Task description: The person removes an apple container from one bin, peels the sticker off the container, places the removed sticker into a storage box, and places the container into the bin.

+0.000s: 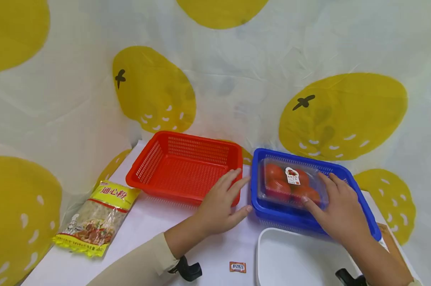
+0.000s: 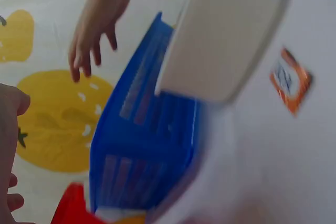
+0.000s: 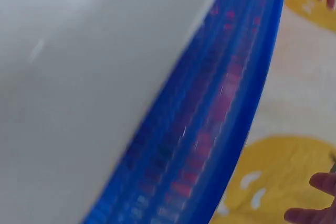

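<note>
A clear plastic box of tomatoes [image 1: 290,184] with a white label lies in the blue basket [image 1: 272,212]. My right hand [image 1: 344,210] hovers at the right end of this box, fingers spread and thumb over its front corner. In the left wrist view the right hand [image 2: 97,24] hangs above the blue basket with loose fingers. My left hand [image 1: 219,204] is over the front right corner of the red basket [image 1: 183,171], its fingers apart and nothing held. The red basket has nothing inside.
A yellow-and-clear bag of macaroni [image 1: 97,218] leans left of the red basket. A white tray [image 1: 297,258] stands in front of the blue basket, under my right forearm. Beside the tray lies a small orange-red candy packet [image 1: 237,267]. A lemon-print cloth [image 1: 237,99] hangs behind.
</note>
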Available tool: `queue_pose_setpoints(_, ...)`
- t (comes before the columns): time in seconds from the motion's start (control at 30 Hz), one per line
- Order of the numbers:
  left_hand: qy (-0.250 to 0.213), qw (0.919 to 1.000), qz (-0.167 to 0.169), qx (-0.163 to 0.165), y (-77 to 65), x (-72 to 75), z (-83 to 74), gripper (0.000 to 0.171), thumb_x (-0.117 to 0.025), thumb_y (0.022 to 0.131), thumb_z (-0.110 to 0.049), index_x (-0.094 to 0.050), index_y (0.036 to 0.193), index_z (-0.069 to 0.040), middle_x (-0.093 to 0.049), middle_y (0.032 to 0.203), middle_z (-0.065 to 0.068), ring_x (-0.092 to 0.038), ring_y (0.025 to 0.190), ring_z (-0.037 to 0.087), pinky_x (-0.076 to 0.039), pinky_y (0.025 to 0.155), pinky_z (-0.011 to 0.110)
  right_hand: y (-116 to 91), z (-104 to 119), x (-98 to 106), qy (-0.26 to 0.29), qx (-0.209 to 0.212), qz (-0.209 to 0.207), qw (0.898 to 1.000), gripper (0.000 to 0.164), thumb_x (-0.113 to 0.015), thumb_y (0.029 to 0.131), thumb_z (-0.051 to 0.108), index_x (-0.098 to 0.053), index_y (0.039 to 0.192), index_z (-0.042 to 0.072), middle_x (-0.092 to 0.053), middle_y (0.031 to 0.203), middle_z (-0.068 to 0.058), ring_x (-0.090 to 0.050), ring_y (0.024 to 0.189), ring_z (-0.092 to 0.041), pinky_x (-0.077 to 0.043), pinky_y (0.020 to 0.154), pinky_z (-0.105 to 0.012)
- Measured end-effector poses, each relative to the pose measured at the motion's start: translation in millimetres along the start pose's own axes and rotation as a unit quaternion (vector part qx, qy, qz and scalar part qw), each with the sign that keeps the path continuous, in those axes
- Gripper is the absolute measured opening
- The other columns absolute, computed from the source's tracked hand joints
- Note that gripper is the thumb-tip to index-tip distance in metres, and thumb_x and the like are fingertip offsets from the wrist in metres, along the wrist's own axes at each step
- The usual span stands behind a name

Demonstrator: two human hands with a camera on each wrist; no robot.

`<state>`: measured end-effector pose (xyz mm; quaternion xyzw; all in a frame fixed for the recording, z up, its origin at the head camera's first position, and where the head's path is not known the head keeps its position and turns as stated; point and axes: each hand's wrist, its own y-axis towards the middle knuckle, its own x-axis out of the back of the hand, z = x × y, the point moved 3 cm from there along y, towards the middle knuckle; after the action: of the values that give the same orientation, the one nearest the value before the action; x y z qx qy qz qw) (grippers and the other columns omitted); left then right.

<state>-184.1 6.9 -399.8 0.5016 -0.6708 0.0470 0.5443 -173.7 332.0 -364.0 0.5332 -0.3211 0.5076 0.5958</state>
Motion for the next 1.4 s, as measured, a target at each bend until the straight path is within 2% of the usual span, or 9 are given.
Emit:
queue_pose_setpoints(0.23, -0.076, 0.9962, 0.020, -0.039, 16.0, -33.7, -36.3, 0.069, -0.058, 0.105, -0.049, -0.039, 0.165, -0.020, -0.033, 0.172, 0.008, -0.030, 0.159, 0.026, -0.041, 0.119, 0.053, 13, -49, -1, 0.065, 0.006, 0.045, 0.997, 0.081, -0.068, 0.105, 0.041, -0.031, 0.163, -0.002, -0.037, 0.154, -0.042, -0.035, 0.136, -0.067, -0.029, 0.102, -0.087)
queue_pose_setpoints(0.5, -0.148, 0.9882, 0.037, 0.015, 21.7, -74.0, -44.3, 0.064, -0.056, 0.107, -0.044, -0.039, 0.165, -0.023, -0.022, 0.176, 0.002, -0.020, 0.163, 0.027, -0.044, 0.116, 0.060, 22, -92, -6, 0.142, -0.058, 0.189, 0.970, 0.080, -0.054, 0.112, 0.041, -0.017, 0.166, -0.004, -0.028, 0.156, -0.046, -0.037, 0.133, -0.070, -0.041, 0.096, -0.084)
queue_pose_setpoints(0.63, -0.182, 0.9809, 0.004, 0.069, 26.6, -95.0, -43.9, 0.057, -0.053, 0.109, -0.039, -0.042, 0.163, -0.026, -0.021, 0.176, 0.005, -0.018, 0.163, 0.032, -0.042, 0.115, 0.066, 23, -113, -12, 0.209, -0.092, 0.250, 0.941, 0.081, -0.045, 0.115, 0.040, -0.003, 0.165, -0.008, -0.016, 0.157, -0.050, -0.031, 0.134, -0.073, -0.046, 0.098, -0.079)
queue_pose_setpoints(0.7, -0.206, 0.9734, -0.006, 0.100, 28.4, -105.7, -45.1, 0.056, -0.052, 0.109, -0.037, -0.042, 0.163, -0.028, -0.020, 0.176, 0.008, -0.020, 0.162, 0.034, -0.040, 0.116, 0.067, 21, -125, -16, 0.249, -0.117, 0.285, 0.918, 0.084, -0.041, 0.116, 0.041, 0.007, 0.164, -0.008, -0.009, 0.156, -0.052, -0.026, 0.136, -0.075, -0.048, 0.099, -0.076)
queue_pose_setpoints(0.83, -0.264, 0.9488, 0.000, 0.173, 27.4, -125.1, -47.1, 0.055, -0.054, 0.110, -0.036, -0.042, 0.163, -0.030, -0.016, 0.177, 0.010, -0.033, 0.158, 0.036, -0.041, 0.118, 0.062, 12, -144, -27, 0.305, -0.171, 0.355, 0.867, 0.091, -0.039, 0.115, 0.046, 0.023, 0.161, -0.001, -0.002, 0.157, -0.052, -0.026, 0.140, -0.073, -0.052, 0.101, -0.069)
queue_pose_setpoints(0.93, -0.296, 0.9309, -0.001, 0.214, 26.7, -131.8, -44.5, 0.054, -0.056, 0.110, -0.032, -0.043, 0.163, -0.029, -0.021, 0.176, 0.007, -0.041, 0.154, 0.034, -0.042, 0.118, 0.058, 9, -149, -36, 0.330, -0.185, 0.392, 0.839, 0.092, -0.041, 0.114, 0.045, 0.027, 0.161, 0.003, 0.001, 0.158, -0.050, -0.030, 0.140, -0.072, -0.052, 0.103, -0.067)
queue_pose_setpoints(1.03, -0.306, 0.9218, -0.013, 0.237, 27.5, -129.5, -36.8, 0.054, -0.055, 0.110, -0.029, -0.043, 0.162, -0.028, -0.031, 0.172, 0.004, -0.044, 0.152, 0.030, -0.042, 0.119, 0.055, 19, -146, -39, 0.336, -0.183, 0.405, 0.830, 0.090, -0.041, 0.115, 0.044, 0.024, 0.162, 0.005, 0.000, 0.159, -0.049, -0.035, 0.140, -0.071, -0.052, 0.104, -0.066)
queue_pose_setpoints(1.17, -0.302, 0.9168, -0.034, 0.259, 27.6, -119.8, -24.0, 0.053, -0.056, 0.110, -0.029, -0.044, 0.162, -0.029, -0.039, 0.167, 0.004, -0.046, 0.151, 0.030, -0.043, 0.118, 0.057, 51, -134, -34, 0.319, -0.170, 0.420, 0.833, 0.087, -0.040, 0.114, 0.048, 0.015, 0.166, 0.004, -0.004, 0.162, -0.046, -0.042, 0.138, -0.065, -0.050, 0.106, -0.067)
queue_pose_setpoints(1.4, -0.317, 0.9107, -0.042, 0.261, 26.2, -116.1, -18.1, 0.054, -0.055, 0.110, -0.029, -0.042, 0.163, -0.029, -0.042, 0.166, 0.000, -0.042, 0.153, 0.029, -0.043, 0.118, 0.055, 84, -129, -18, 0.279, -0.161, 0.458, 0.828, 0.087, -0.043, 0.113, 0.048, 0.004, 0.167, -0.001, -0.009, 0.162, -0.045, -0.047, 0.137, -0.060, -0.049, 0.107, -0.068)
